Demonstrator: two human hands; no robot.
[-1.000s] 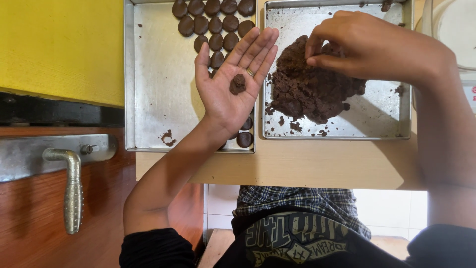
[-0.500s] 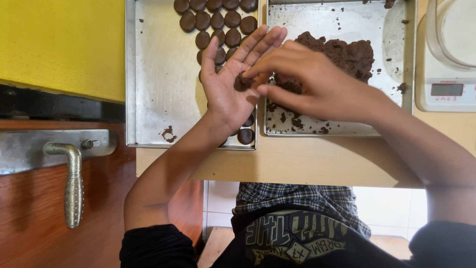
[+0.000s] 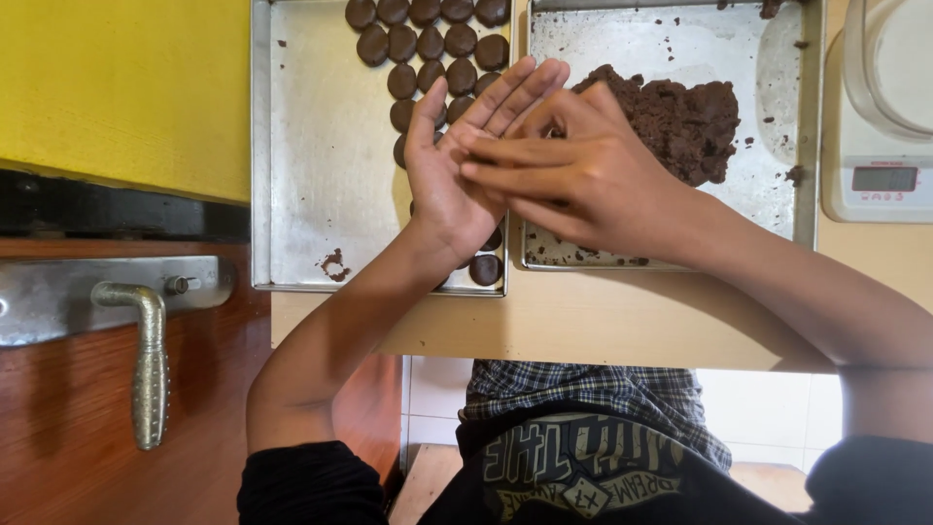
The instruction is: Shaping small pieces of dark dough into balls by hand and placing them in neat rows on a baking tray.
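Since the moment before, the right hand (image 3: 583, 180) had settled flat across the left hand (image 3: 457, 165), its fingers laid over the open palm, so the small brown dough piece seen there earlier was hidden between them; whether either hand actually gripped it could not be told. At nine o'clock of the hands hung a wooden door with a dull metal lever handle (image 3: 146, 360), beneath a yellow wall panel (image 3: 117, 87). Under the left hand lay a shallow rectangular steel baking tray (image 3: 311, 146), with rows of flattened round chocolate dough discs (image 3: 428, 44) running from twelve o'clock down beneath the palm, one showing at six o'clock near the tray's edge. At three o'clock sat a second steel tray (image 3: 632, 39) holding a rough mound of dark brown dough (image 3: 680, 117), just beyond the right hand's knuckles. Farther right stood a white digital kitchen scale (image 3: 880, 185).
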